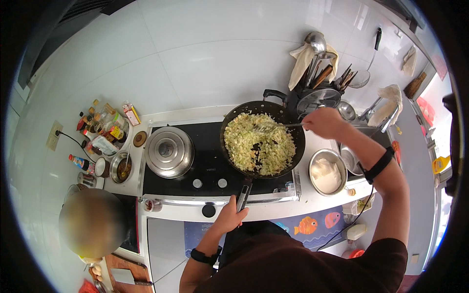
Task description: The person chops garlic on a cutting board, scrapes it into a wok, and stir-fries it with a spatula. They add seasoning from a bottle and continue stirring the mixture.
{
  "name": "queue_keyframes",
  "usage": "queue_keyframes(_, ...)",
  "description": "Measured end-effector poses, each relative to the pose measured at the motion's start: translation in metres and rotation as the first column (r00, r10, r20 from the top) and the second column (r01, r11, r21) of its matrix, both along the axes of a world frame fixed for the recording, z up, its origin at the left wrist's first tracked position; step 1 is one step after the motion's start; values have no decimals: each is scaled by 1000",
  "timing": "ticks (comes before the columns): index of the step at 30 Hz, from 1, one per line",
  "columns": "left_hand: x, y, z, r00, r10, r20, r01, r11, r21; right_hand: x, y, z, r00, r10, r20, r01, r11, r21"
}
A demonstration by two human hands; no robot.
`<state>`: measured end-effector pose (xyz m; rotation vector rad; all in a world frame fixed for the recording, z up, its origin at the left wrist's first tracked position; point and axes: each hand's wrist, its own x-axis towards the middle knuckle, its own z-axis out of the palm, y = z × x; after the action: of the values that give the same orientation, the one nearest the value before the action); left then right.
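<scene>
My left hand (230,216) grips the long handle of a black wok (301,146) on the right side of the cooktop. Finely chopped pale green and whitish food (240,146) fills much of the wok, with a dark patch of its bottom showing near the middle. My right hand (323,122) holds the handle of a metal cooking utensil (293,125) from the right; its blurred head rests in the food. The utensil's exact kind is unclear.
A lidded steel pot (169,152) stands left on the cooktop (209,146). A steel bowl of white powder (328,172) is right of the wok, a glass lid (318,102) behind it. Bottles (106,121) and a bowl with a spoon (122,167) stand left. Another person (93,223) is at lower left.
</scene>
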<state>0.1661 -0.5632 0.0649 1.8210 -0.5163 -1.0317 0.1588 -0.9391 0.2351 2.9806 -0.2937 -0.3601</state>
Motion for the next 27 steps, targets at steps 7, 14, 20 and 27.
queue_keyframes(7,0,2,1,1000,1,-5,-1,998,59,76,-35,-12,992,-129,12,128,990,60)
queue_keyframes(14,-1,1,-2,1000,-8,17,7,998,57,90,0,-35,969,239,-66,-227,961,160)
queue_keyframes(20,-1,1,1,1000,30,5,-31,999,36,11,4,10,940,306,-153,-326,936,-133)
queue_keyframes(27,3,4,1,1000,7,5,-7,999,48,-52,5,63,938,236,-252,-280,947,-155)
